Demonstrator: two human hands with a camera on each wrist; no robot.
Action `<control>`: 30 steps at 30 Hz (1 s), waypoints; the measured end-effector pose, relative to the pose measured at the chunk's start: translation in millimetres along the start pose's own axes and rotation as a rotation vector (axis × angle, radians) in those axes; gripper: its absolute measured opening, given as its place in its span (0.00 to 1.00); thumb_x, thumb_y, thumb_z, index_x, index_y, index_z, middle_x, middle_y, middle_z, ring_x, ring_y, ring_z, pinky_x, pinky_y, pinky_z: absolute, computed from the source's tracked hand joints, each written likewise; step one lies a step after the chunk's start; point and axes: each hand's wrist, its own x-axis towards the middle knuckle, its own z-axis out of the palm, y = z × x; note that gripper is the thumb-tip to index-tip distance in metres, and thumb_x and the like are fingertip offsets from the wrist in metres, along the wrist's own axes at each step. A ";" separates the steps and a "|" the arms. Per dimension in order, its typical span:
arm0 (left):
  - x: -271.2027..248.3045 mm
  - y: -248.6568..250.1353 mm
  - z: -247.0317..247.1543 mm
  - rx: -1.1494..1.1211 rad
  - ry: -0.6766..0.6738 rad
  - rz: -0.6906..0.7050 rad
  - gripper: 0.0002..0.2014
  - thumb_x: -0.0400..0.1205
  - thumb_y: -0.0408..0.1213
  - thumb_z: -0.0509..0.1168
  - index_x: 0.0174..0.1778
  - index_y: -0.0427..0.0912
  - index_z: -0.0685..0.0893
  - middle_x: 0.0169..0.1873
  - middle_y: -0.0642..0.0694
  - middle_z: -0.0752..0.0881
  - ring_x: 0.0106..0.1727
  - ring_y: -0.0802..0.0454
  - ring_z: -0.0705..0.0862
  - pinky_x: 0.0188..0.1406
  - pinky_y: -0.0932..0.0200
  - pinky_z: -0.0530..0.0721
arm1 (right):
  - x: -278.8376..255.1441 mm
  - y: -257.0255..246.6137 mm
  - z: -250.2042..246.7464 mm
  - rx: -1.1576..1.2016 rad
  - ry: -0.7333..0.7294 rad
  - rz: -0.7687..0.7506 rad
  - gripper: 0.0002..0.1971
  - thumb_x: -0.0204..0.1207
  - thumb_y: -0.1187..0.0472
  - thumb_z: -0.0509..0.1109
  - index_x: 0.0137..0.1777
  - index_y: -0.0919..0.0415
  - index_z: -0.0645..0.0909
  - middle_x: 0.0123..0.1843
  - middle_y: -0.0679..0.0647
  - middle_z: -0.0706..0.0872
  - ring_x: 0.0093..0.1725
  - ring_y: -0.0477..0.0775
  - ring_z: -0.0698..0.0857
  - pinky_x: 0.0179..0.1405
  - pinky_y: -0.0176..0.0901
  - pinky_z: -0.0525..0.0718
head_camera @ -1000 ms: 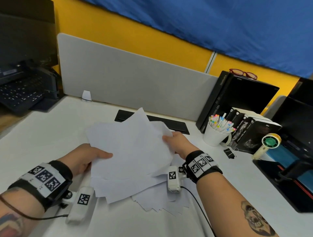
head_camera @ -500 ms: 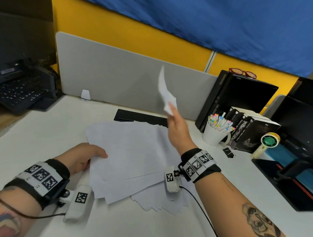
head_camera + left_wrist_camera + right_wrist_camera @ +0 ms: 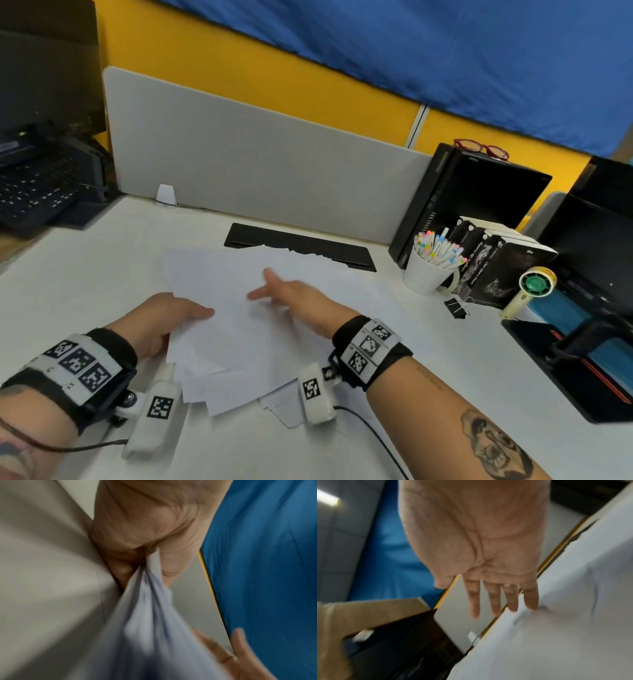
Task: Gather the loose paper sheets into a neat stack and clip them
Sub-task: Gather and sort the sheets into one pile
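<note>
A loose fan of white paper sheets (image 3: 239, 308) lies on the white desk (image 3: 85, 274) in front of me. My left hand (image 3: 171, 315) pinches the left edge of the sheets between thumb and fingers; the left wrist view shows the paper (image 3: 145, 615) gathered in that hand (image 3: 145, 545). My right hand (image 3: 287, 291) is flat and open over the middle of the sheets, fingers straight (image 3: 501, 599), holding nothing. A black binder clip (image 3: 457, 306) lies on the desk to the right, beside the mug, away from both hands.
A white mug of coloured pens (image 3: 428, 270), black books (image 3: 503, 267) and a green-capped tape roll (image 3: 534, 284) crowd the right side. A black slot cover (image 3: 301, 245) sits behind the papers under the grey divider (image 3: 257, 164). A keyboard (image 3: 30, 192) is far left.
The right hand, which held a single sheet raised in the air, has come down open over the pile; that sheet is no longer in it. The left hand keeps its hold.
</note>
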 end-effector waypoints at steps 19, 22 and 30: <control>12.7 -2.3 -4.8 0.028 0.008 -0.026 0.16 0.74 0.22 0.77 0.59 0.31 0.88 0.51 0.32 0.93 0.53 0.30 0.91 0.61 0.34 0.87 | 69.0 99.2 -138.3 -0.335 0.442 0.495 0.23 0.73 0.64 0.77 0.68 0.69 0.81 0.58 0.63 0.85 0.57 0.65 0.85 0.49 0.46 0.83; 13.5 -1.3 -5.2 0.035 0.006 -0.026 0.16 0.75 0.22 0.76 0.59 0.31 0.88 0.51 0.33 0.93 0.53 0.30 0.91 0.59 0.37 0.88 | 64.2 94.6 -138.7 -0.198 0.487 0.441 0.17 0.67 0.68 0.82 0.54 0.65 0.82 0.51 0.60 0.86 0.51 0.62 0.85 0.48 0.46 0.82; 13.3 -0.5 -4.6 0.043 0.002 -0.031 0.16 0.75 0.23 0.77 0.59 0.31 0.87 0.52 0.33 0.93 0.53 0.31 0.91 0.58 0.39 0.88 | 45.7 77.2 -152.6 -0.064 0.582 0.160 0.07 0.73 0.64 0.80 0.40 0.64 0.84 0.36 0.56 0.84 0.35 0.57 0.83 0.38 0.42 0.82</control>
